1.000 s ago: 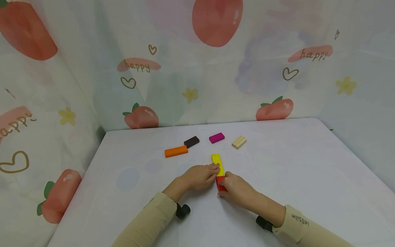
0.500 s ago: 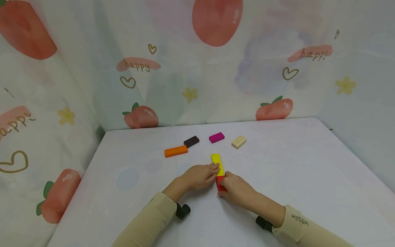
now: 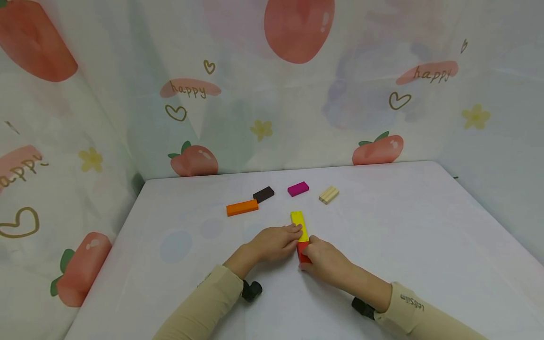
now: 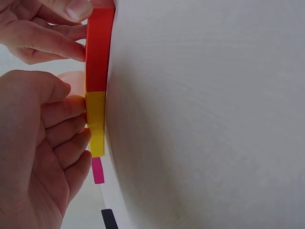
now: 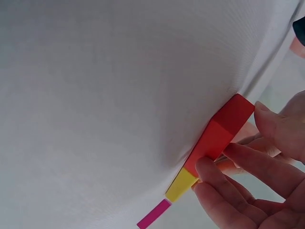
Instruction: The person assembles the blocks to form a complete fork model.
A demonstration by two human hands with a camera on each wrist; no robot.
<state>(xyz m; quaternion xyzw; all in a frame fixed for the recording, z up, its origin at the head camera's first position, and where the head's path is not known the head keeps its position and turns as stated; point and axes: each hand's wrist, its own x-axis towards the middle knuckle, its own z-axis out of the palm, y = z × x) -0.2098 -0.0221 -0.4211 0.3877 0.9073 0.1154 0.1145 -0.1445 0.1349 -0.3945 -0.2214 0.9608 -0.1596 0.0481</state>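
Lower centre: red block (image 5: 217,138) butts yellow block (image 4: 96,119), right fingers (image 5: 257,164) pinching red, left fingers (image 4: 71,148) relaxed against yellow; four blocks (image 3: 299,189) above unaligned.

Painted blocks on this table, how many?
5 visible: red block held by the right hand, yellow block against the red's far end; beyond, right to left, magenta block, dark block, orange block. More may be hidden.

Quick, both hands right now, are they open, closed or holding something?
Left hand: open, resting on the yellow block.
Right hand: closed, holding the red block.
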